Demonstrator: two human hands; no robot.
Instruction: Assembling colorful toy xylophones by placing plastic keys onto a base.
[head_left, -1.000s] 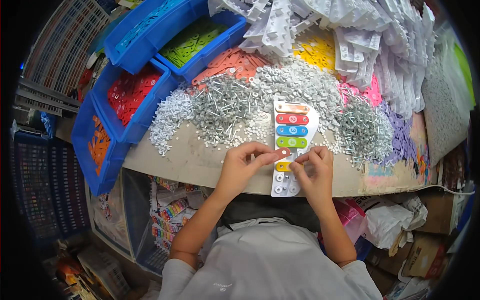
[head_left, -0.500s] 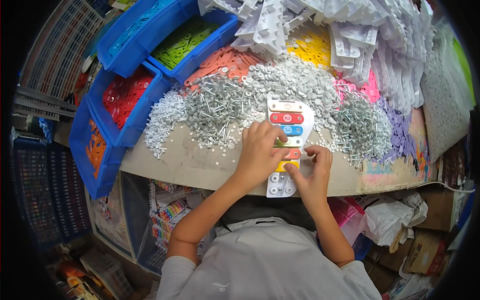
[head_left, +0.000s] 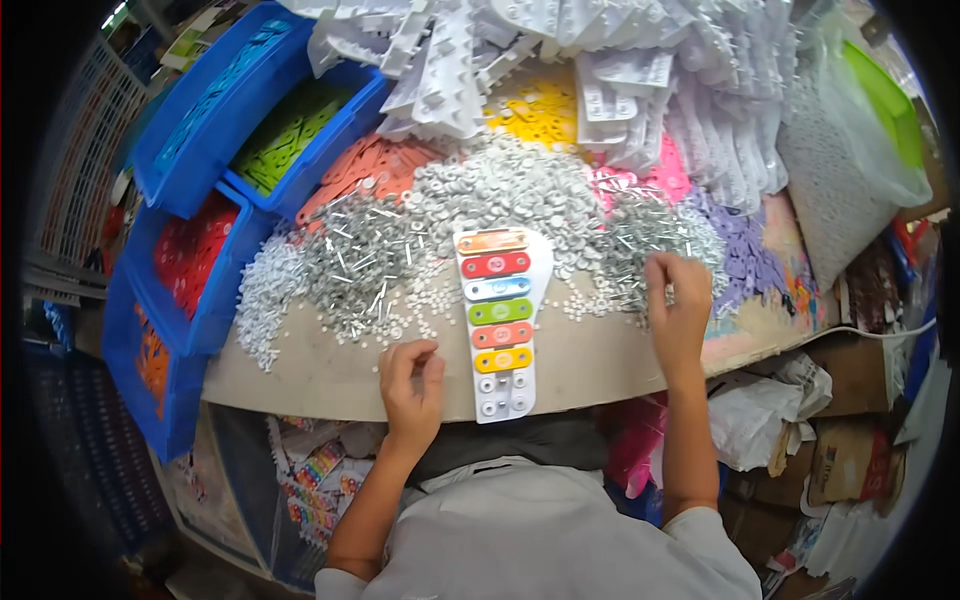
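Observation:
A white toy xylophone base (head_left: 500, 390) lies lengthwise on the table in front of me, carrying several coloured bars from orange at the far end to yellow near me. My left hand (head_left: 410, 378) rests on the table just left of it, fingers curled, with nothing visible in it. My right hand (head_left: 678, 300) is out to the right, fingers bent down into a heap of silver metal pins (head_left: 655, 235). I cannot tell if it holds any.
Heaps of white washers (head_left: 510, 185) and more metal pins (head_left: 360, 265) cover the table (head_left: 320, 375). Blue bins (head_left: 215, 105) of coloured bars stand at the left. White plastic bases (head_left: 620, 60) pile up at the back, bags and boxes at the right.
Both hands have left the xylophone. My left hand pulled back to the table at its left, my right hand moved right into the pins. A yellow bar now sits on the base.

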